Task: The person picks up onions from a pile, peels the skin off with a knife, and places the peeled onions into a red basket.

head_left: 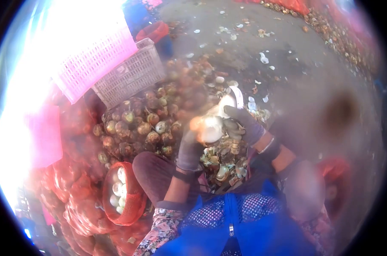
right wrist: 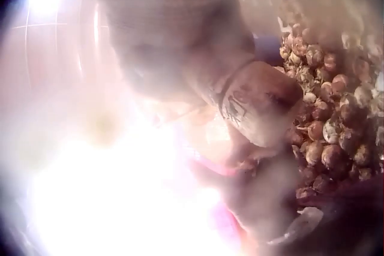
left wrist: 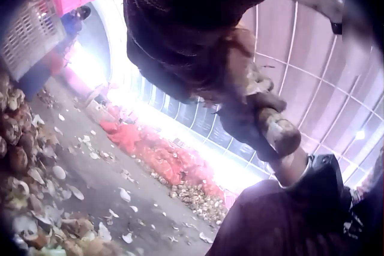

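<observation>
A partly peeled onion (head_left: 211, 129), white with an orange-brown side, sits in the grip of my gloved left hand (head_left: 190, 150) over my lap in the head view. Opposite it, my gloved right hand (head_left: 247, 123) has its fingers curled and its thumb against a white curved piece (head_left: 237, 96) beside the onion; I cannot tell whether that is a peeled layer or a tool. The left wrist view shows the right hand's curled fingers (left wrist: 243, 125) and light wrapping around one of them. Glare hides most of the work in the right wrist view. Peelings (head_left: 222, 168) lie below both hands.
Unpeeled onions (head_left: 144, 121) are heaped ahead to the left. A red mesh basket (head_left: 136, 213) with white peeled onions stands by the left knee, among red mesh sacks (head_left: 80, 200). Behind the heap are a grey crate (head_left: 131, 74) and a pink crate (head_left: 97, 59). Scraps litter the floor.
</observation>
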Motion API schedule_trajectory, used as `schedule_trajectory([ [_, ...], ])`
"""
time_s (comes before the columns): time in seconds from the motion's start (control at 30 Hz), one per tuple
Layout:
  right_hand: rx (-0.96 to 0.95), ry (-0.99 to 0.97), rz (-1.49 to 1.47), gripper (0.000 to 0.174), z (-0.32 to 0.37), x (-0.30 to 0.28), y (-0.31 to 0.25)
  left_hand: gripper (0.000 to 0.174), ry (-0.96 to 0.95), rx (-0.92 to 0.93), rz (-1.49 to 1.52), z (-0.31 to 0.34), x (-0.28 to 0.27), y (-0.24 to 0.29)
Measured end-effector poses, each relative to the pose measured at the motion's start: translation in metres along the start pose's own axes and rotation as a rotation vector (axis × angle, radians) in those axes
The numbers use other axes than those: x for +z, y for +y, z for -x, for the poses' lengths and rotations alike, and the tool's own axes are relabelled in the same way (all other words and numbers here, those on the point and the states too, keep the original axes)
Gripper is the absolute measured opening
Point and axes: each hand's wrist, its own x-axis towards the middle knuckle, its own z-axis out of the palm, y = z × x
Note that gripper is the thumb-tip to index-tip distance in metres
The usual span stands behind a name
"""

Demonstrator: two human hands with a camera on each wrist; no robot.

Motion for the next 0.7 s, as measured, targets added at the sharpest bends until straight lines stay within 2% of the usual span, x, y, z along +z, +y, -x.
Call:
schedule_trajectory([
  [0.07, -0.097, 0.133, 0.160, 0.055, 0.002, 0.012, 0.004, 0.072, 0.099, 0.096, -0.121, 0.006, 0.020, -0.002],
  [0.17, -0.094, 0.045, 0.166, 0.048, 0.006, 0.011, -0.002, 0.055, 0.203, 0.077, -0.085, 0.013, 0.028, 0.005],
  [0.27, -0.165, 0.186, 0.459, 0.030, -0.004, -0.032, 0.002, 0.053, 0.120, 0.128, 0.111, 0.011, 0.011, -0.004],
  [0.3, -0.193, 0.232, 0.555, 0.029, -0.011, -0.053, 0.005, 0.054, 0.196, 0.096, 0.151, 0.011, 0.005, -0.006],
  [0.33, -0.220, 0.278, 0.651, 0.033, -0.019, -0.072, 0.006, 0.053, 0.171, 0.129, 0.105, 0.013, 0.004, -0.003],
  [0.37, -0.250, 0.325, 0.750, 0.039, -0.024, -0.066, -0.004, 0.053, 0.144, 0.163, 0.061, 0.012, 0.004, 0.003],
  [0.4, -0.160, 0.375, 0.835, 0.043, -0.025, -0.057, -0.008, 0.052, 0.114, 0.198, 0.018, 0.011, 0.006, 0.009],
  [0.47, 0.038, 0.450, 1.006, 0.051, -0.021, 0.002, -0.034, 0.048, 0.154, 0.210, -0.079, 0.011, 0.012, 0.018],
  [0.53, -0.071, 0.395, 0.806, 0.046, -0.004, 0.030, -0.015, 0.049, 0.220, 0.231, -0.278, 0.009, 0.003, 0.014],
  [0.57, -0.147, 0.349, 0.723, 0.045, -0.001, 0.039, -0.003, 0.055, 0.212, 0.245, -0.302, 0.009, 0.002, 0.014],
  [0.63, -0.398, 0.208, 0.634, 0.044, -0.004, 0.039, 0.018, 0.057, 0.219, 0.249, -0.360, 0.011, 0.006, 0.016],
  [0.7, -0.493, 0.255, 0.826, 0.044, -0.013, 0.020, 0.035, 0.060, 0.223, 0.254, -0.351, 0.014, 0.013, 0.020],
])
